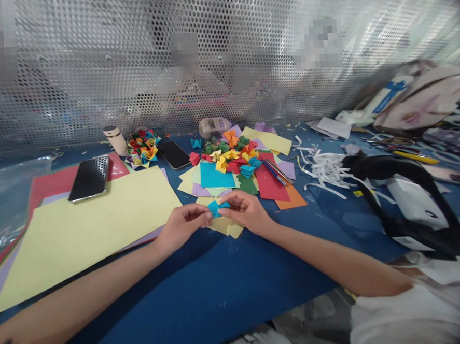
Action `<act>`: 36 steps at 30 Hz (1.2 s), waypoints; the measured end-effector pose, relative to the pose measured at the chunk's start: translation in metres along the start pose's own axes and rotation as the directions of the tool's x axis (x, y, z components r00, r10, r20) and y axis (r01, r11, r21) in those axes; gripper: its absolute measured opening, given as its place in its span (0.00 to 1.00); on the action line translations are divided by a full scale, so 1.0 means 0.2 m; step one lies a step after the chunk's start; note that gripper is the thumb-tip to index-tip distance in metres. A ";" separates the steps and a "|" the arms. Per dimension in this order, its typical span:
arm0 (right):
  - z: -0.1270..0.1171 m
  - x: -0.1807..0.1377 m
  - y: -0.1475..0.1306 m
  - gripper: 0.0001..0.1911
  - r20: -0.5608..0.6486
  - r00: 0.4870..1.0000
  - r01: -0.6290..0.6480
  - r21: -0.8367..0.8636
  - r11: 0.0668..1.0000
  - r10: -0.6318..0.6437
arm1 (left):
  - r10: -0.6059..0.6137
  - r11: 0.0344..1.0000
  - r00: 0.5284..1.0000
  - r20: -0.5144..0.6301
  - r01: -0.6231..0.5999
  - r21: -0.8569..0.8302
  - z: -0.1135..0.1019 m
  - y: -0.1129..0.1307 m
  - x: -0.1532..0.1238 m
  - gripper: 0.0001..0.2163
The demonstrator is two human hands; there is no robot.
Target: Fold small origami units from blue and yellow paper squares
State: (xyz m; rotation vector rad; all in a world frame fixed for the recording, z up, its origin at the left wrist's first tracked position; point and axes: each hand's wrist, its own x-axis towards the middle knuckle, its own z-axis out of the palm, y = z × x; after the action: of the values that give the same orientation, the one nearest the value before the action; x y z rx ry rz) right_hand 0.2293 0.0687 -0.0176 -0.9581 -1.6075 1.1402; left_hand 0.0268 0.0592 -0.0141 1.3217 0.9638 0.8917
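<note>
My left hand (183, 222) and my right hand (245, 210) meet above the blue table (229, 286), both pinching a small folded blue paper piece (215, 207) between their fingertips. Under the hands lies a small yellow paper square (225, 225). Just beyond them sits a pile of coloured paper squares (230, 179) with several small folded pieces (233, 159) heaped on top. A finished ring of multicoloured folded pieces (142, 146) rests further back on the left.
Large yellow sheet (88, 222) over red and purple sheets at left, with a phone (90, 178) on them. A second phone (173, 154) lies beside the ring. White paper strips (323, 169), a black-strapped bag (411, 202) and clutter lie at right. Perforated metal screen (207, 54) behind.
</note>
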 end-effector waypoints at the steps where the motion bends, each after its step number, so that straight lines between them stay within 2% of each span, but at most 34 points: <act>1: 0.00 0.00 0.00 0.14 0.004 1.000 0.003 -0.002 1.000 -0.003 | -0.003 1.000 1.000 0.003 0.003 -0.006 0.00 0.00 0.00 0.11; 7: 0.00 -0.02 -0.03 0.17 0.047 0.999 0.000 -0.028 1.000 0.001 | -0.003 0.999 1.000 0.005 0.004 -0.047 0.01 0.01 0.00 0.15; 11: 0.00 -0.03 -0.03 0.27 0.101 0.995 -0.001 -0.037 0.999 0.005 | -0.002 0.999 1.000 -0.014 0.002 -0.052 0.01 0.00 0.00 0.16; 13: -0.01 -0.02 -0.02 0.30 0.125 0.992 -0.019 0.012 1.000 0.017 | -0.005 0.998 1.000 -0.022 0.004 -0.060 0.00 0.00 0.00 0.17; 18: -0.05 0.01 -0.01 0.25 0.129 0.991 -0.062 0.150 0.987 0.043 | -0.005 0.996 1.000 0.029 0.007 -0.085 -0.02 0.01 0.00 0.17; 22: -0.04 0.02 -0.03 0.22 0.228 0.973 -0.058 0.115 0.992 0.030 | -0.005 0.999 0.995 0.103 0.010 -0.052 -0.02 0.01 0.00 0.17; 27: -0.02 0.01 -0.03 0.13 0.117 0.992 -0.042 0.040 0.998 0.037 | 0.002 1.000 0.998 0.067 0.000 -0.025 -0.01 0.00 0.01 0.18; 31: -0.03 0.02 0.00 0.14 0.000 0.999 -0.055 0.016 0.998 0.055 | 0.023 0.999 1.000 -0.007 -0.023 -0.041 0.00 0.00 0.00 0.17; 36: -0.03 0.02 -0.01 0.13 -0.017 0.997 -0.069 0.000 0.998 0.069 | 0.022 0.998 0.999 0.042 -0.019 -0.063 0.00 0.02 -0.01 0.18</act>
State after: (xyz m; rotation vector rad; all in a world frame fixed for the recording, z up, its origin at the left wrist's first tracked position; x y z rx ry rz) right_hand 0.2337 0.0731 -0.0133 -1.0280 -1.5723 1.1758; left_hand 0.0262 0.0568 -0.0108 1.2940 0.8838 0.8995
